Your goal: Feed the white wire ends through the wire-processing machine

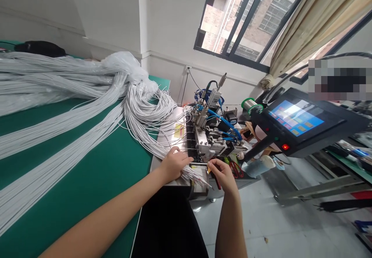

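My left hand (175, 165) is closed over a bundle of thin white cables at the front edge of the machine's metal plate. The cable ends (199, 177) stick out to the right beneath its fingers, with reddish tips among them. Just right of those ends, my right hand (223, 175) pinches thumb and forefinger together at the machine's front. A small yellowish bit shows at its fingertips, too small to name. Several single cables run from the looped cable bundle (142, 114) across to the benchtop machine (203, 134) with its metal cylinders and blue air tubes.
Long cable bundles (72, 124) and plastic wrap (122, 66) lie on the green table (116, 188) at left. A control screen (296, 116) leans in at right. A solder wire spool (250, 106) stands behind. Red-handled pliers (216, 181) are below the right hand. At upper right is a blurred-out patch.
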The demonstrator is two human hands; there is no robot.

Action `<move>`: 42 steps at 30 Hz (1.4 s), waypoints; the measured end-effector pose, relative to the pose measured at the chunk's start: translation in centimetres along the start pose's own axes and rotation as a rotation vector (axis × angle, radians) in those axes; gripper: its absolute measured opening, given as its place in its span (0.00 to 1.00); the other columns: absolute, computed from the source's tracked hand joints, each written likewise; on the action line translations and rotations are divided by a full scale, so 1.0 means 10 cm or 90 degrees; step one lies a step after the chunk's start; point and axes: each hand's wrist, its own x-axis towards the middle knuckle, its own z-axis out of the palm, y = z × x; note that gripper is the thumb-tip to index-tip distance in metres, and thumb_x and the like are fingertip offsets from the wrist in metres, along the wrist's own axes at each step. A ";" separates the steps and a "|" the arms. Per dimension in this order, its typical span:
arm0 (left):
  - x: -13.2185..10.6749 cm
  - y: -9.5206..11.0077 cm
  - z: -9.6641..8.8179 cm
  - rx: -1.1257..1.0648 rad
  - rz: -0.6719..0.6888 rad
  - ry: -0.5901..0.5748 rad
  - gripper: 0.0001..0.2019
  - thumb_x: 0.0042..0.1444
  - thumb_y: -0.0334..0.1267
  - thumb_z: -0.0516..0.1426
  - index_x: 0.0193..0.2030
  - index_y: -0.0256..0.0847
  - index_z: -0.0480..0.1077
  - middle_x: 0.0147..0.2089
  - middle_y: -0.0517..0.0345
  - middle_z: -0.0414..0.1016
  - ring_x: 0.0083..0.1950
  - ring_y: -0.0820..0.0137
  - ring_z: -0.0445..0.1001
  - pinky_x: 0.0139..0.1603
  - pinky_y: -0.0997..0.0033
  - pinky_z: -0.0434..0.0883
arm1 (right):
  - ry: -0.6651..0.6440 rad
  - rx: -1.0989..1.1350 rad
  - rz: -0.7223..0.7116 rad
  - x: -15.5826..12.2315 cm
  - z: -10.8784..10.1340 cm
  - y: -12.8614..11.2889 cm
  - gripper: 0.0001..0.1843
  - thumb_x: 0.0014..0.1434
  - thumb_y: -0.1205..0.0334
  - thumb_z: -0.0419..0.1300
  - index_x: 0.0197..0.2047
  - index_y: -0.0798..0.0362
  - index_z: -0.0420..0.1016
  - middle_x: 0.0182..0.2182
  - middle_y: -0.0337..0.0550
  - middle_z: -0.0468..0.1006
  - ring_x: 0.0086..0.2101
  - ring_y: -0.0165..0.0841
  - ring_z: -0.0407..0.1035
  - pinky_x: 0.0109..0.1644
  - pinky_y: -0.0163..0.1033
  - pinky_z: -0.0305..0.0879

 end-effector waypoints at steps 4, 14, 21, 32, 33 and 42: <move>0.00 0.03 -0.04 0.002 0.001 0.071 0.18 0.54 0.26 0.50 0.51 0.43 0.67 0.31 0.60 0.74 0.33 0.69 0.71 0.49 0.61 0.58 | 0.038 0.090 0.003 0.16 0.08 0.09 0.16 0.56 0.49 0.61 0.31 0.54 0.70 0.25 0.38 0.67 0.26 0.29 0.58 0.28 0.33 0.54; 0.03 0.04 -0.04 -0.014 -0.003 -0.018 0.11 0.56 0.28 0.49 0.42 0.40 0.69 0.35 0.57 0.75 0.37 0.68 0.72 0.46 0.65 0.61 | 0.127 0.237 0.011 0.26 0.28 0.09 0.19 0.54 0.45 0.62 0.28 0.53 0.68 0.20 0.35 0.61 0.21 0.26 0.52 0.22 0.32 0.49; 0.02 0.02 0.00 -0.013 0.002 -0.069 0.15 0.52 0.24 0.49 0.43 0.41 0.70 0.34 0.57 0.75 0.37 0.68 0.71 0.48 0.64 0.59 | 0.122 0.261 0.025 0.23 0.32 0.19 0.19 0.53 0.45 0.63 0.27 0.53 0.69 0.21 0.36 0.64 0.21 0.26 0.53 0.24 0.33 0.50; 0.05 0.06 -0.07 0.017 -0.082 -0.067 0.19 0.43 0.27 0.55 0.44 0.41 0.69 0.36 0.55 0.73 0.41 0.63 0.69 0.52 0.57 0.56 | 0.100 -0.026 -0.021 0.24 0.22 0.22 0.17 0.55 0.50 0.59 0.23 0.53 0.67 0.20 0.35 0.60 0.24 0.29 0.54 0.28 0.34 0.50; 0.05 0.07 -0.07 0.019 -0.090 -0.071 0.19 0.43 0.27 0.55 0.44 0.42 0.69 0.36 0.55 0.73 0.42 0.63 0.69 0.52 0.57 0.56 | 0.093 0.010 -0.009 0.26 0.22 0.24 0.17 0.54 0.50 0.60 0.22 0.53 0.66 0.20 0.34 0.60 0.25 0.29 0.54 0.28 0.34 0.50; 0.05 0.08 -0.03 0.032 -0.116 -0.073 0.15 0.45 0.31 0.57 0.42 0.43 0.72 0.36 0.53 0.72 0.42 0.61 0.67 0.52 0.54 0.55 | 0.101 0.200 0.097 0.30 0.41 0.32 0.20 0.47 0.44 0.59 0.21 0.51 0.59 0.16 0.32 0.54 0.20 0.27 0.49 0.23 0.33 0.49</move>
